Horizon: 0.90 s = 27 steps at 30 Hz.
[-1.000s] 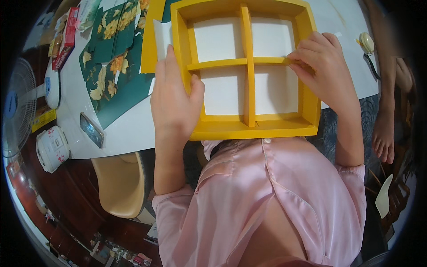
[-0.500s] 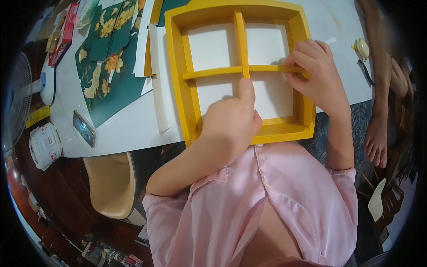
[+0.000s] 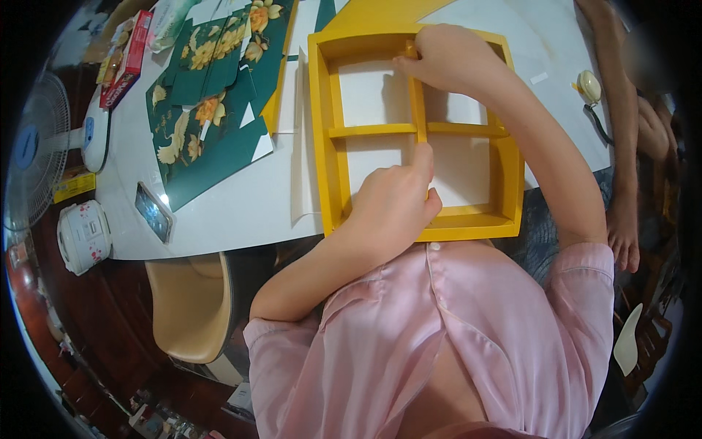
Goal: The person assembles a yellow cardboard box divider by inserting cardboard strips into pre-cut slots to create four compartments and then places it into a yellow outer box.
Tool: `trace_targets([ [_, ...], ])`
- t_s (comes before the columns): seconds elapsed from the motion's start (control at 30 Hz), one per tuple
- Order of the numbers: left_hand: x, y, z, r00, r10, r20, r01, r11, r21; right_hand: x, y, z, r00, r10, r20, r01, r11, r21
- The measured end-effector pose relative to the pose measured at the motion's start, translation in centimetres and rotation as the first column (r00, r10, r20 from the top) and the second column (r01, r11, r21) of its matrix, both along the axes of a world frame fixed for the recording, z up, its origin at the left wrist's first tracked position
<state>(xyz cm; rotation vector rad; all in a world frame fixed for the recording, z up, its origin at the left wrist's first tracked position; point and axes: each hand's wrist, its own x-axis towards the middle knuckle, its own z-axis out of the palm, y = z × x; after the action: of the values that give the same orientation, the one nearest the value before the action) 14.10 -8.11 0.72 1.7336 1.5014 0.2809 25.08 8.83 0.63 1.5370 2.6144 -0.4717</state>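
Note:
In front of me a yellow box [image 3: 319, 157] with four compartments and a white bottom rests at the table's near edge. Its long divider [image 3: 419, 106] runs from far to near and crosses a shorter crosswise divider [image 3: 373, 131]. My left hand [image 3: 389, 205] is closed on the near part of the long divider, index finger along its top and thumb on its right side. At the divider's far end my right hand [image 3: 453, 60] is closed, thumb on the left side; its other fingertips are hidden behind the hand.
Left of the box stands a white folded strip [image 3: 300, 146]. Green flower-printed card pieces [image 3: 212, 157], a phone [image 3: 153, 212] and a red package [image 3: 128, 62] lie farther left. A yellow sheet [image 3: 384, 14] is behind. Another person's leg [image 3: 627, 146] is at the right.
My right hand has gone from the right end of the crosswise divider to the far end of the long one. The left hand keeps its grip. The whole view has shifted slightly.

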Motion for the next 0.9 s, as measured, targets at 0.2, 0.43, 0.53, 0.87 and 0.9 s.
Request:
trace_targets([
  [0.2,0.0,0.0,-1.7,0.996,-0.023,0.083,0.018,0.998,0.062,-0.3,0.5,-2.3,0.961,-0.185,-0.206,0.15,0.973,-0.176],
  [0.43,-1.7,0.0,4.3,0.985,0.149,0.084,-0.155,0.986,0.064,2.6,-0.5,2.5,0.944,-0.247,-0.217,0.24,0.969,-0.06],
  [0.53,-6.7,-0.1,2.1,0.869,0.448,0.211,-0.495,0.784,0.376,7.6,-1.7,2.5,0.83,-0.258,-0.494,0.424,0.868,0.259],
  [0.87,-11.5,5.2,-2.0,0.915,0.38,-0.137,-0.297,0.863,0.409,12.5,-5.3,-3.9,0.679,-0.518,-0.521,0.431,0.855,-0.288],
  [0.9,-11.7,5.2,-1.9,0.935,0.346,-0.071,-0.304,0.891,0.338,12.4,-5.2,-3.9,0.689,-0.513,-0.512,0.455,0.856,-0.245],
])
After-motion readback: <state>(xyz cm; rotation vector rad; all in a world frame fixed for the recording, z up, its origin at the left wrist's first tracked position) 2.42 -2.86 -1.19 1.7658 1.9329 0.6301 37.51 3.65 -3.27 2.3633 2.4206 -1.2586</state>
